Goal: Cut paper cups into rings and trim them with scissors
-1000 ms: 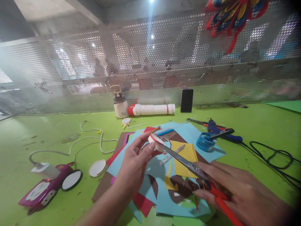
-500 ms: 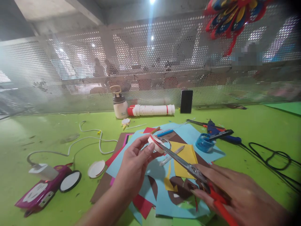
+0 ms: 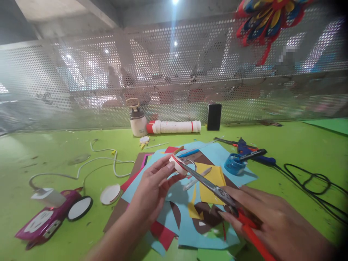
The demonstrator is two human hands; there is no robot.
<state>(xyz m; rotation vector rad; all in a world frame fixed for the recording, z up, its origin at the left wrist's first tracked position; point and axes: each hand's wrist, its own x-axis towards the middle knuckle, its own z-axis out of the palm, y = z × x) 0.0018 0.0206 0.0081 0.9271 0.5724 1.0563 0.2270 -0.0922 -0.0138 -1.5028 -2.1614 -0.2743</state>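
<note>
table (image 3: 285, 145): bright green
scissors (image 3: 217, 190): grey metal blades, red handles
small disc (image 3: 178, 165): white with a red edge
paper sheets (image 3: 190, 232): light blue, yellow, brown, red, pink
toy car (image 3: 46, 221): magenta body, white patch, black-rimmed white wheel
glue gun (image 3: 251, 154): blue and black
tube (image 3: 175, 127): white with red bands
cable (image 3: 100, 163): white
screen (image 3: 81, 83): grey, dotted with holes

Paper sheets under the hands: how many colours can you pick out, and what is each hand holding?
Light blue paper: 1 colour
Yellow paper: 1
Brown paper: 1
Red paper: 1
Total: 4 colours that can be told, overlapping on the green table.
The left hand holds 1 small white ring piece; the right hand holds 1 pair of red-handled scissors.
</note>
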